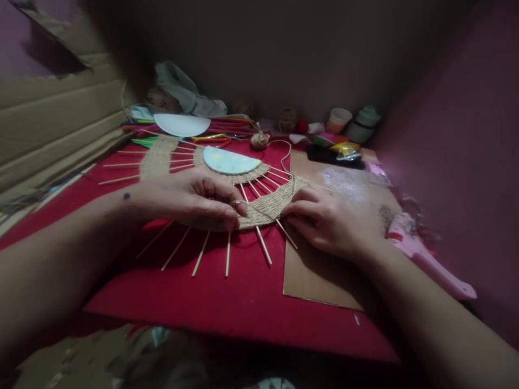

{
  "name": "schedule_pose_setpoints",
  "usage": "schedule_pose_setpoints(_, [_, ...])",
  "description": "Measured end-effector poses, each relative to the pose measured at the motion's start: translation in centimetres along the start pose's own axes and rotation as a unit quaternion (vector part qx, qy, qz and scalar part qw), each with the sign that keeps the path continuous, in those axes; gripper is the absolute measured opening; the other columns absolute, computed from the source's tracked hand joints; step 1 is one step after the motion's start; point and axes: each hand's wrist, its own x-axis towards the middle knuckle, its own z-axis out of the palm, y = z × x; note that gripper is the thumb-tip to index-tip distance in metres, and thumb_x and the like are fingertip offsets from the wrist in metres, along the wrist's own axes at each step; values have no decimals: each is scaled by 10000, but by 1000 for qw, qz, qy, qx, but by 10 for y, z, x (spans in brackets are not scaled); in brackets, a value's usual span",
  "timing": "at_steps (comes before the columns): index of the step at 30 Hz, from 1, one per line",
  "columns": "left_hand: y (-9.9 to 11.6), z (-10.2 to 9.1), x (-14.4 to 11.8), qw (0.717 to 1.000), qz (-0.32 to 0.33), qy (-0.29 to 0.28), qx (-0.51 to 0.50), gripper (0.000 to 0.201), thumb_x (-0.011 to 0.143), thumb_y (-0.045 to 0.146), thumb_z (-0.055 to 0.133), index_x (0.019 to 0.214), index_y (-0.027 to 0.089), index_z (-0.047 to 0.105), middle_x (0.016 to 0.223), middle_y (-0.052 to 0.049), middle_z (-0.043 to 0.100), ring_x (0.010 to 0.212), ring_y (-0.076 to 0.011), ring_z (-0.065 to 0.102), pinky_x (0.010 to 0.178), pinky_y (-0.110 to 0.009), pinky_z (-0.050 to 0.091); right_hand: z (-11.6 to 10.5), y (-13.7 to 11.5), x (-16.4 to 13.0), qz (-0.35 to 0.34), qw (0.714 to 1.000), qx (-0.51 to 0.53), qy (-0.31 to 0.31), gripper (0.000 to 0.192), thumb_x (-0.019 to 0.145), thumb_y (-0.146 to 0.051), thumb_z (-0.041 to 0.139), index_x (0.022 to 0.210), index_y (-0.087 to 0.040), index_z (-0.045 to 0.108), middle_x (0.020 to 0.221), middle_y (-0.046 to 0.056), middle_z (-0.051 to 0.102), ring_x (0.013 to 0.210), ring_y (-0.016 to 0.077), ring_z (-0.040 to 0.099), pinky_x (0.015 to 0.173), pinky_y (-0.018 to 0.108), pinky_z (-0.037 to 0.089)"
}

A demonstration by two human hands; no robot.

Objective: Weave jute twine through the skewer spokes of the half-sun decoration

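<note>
A half-round twine weaving [270,208] lies on the red table, with thin wooden sticks [263,246] fanning out past its outer band. At its centre is a light blue half disc [231,160] with yellow patches. My left hand [203,197] rests over the band, thumb and forefinger pinched on a strand of twine [259,209] that slants across the weave. My right hand [324,216] is closed on the band's right part, beside a stick. Its fingertips are partly hidden. A loose twine line [288,156] runs from a small twine ball [259,140] toward the weaving.
Brown cardboard [312,275] lies under my right hand, with a pink glue gun [430,259] to its right. Behind are a white half disc [182,124], yellow-handled pliers [211,138], a cup [339,120], a jar [364,124] and a black tray [334,155]. Corrugated cardboard [60,119] stands left.
</note>
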Motion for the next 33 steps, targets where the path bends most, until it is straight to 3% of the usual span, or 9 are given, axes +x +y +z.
schedule_pose_setpoints(7, [-3,-2,2,999,26,-38,10,254,732,335,692,895,145,730,705,-51,698,674,-170,650,563,-209,501,10,-34,6,-51,999,-9,-11,201,882,-117,497,916,-133,694,842,86,635,804,168,560,689,301,476])
schedule_pose_setpoints(11, [-5,-3,3,996,49,-73,-5,202,788,323,643,879,163,725,677,-46,687,647,-146,639,566,-204,484,6,-43,6,-29,995,-33,90,138,851,-117,546,770,-120,657,710,77,610,668,153,543,599,300,443])
schedule_pose_setpoints(13, [-3,-2,2,995,54,-81,2,200,783,339,649,831,160,723,651,-44,675,616,-141,625,545,-205,469,4,-48,5,-27,994,-17,108,153,838,-113,561,702,-125,631,643,62,585,597,137,514,550,292,418])
schedule_pose_setpoints(17, [2,0,0,996,45,-71,10,243,740,396,689,764,155,713,633,-43,664,603,-142,604,526,-206,438,11,-53,5,-56,997,30,33,126,839,-108,550,845,-88,675,751,98,647,680,162,556,612,316,464])
schedule_pose_setpoints(20, [4,0,-1,997,40,-71,4,248,727,399,702,785,158,712,667,-40,677,635,-141,606,568,-209,443,21,-52,6,-65,998,14,19,182,849,-85,534,949,-62,684,870,127,670,809,190,573,711,340,492])
schedule_pose_setpoints(24, [4,-1,-1,996,43,-81,12,204,741,366,684,797,173,721,674,-34,687,649,-148,620,600,-222,465,30,-50,8,-61,997,-46,7,216,878,-92,496,931,-58,703,871,134,663,841,199,570,734,338,496])
schedule_pose_setpoints(29, [5,1,-2,990,110,-61,60,138,754,321,673,738,197,729,628,-19,685,606,-149,634,574,-220,493,34,-50,8,-53,997,-59,-13,260,907,-120,450,885,-93,707,870,121,655,838,195,557,748,338,492])
schedule_pose_setpoints(33, [9,9,-9,982,138,-68,110,140,824,262,602,812,198,726,682,-14,697,652,-135,640,604,-196,494,38,-49,8,-54,996,-63,-13,275,916,-133,424,857,-118,693,855,107,638,821,192,532,741,339,478])
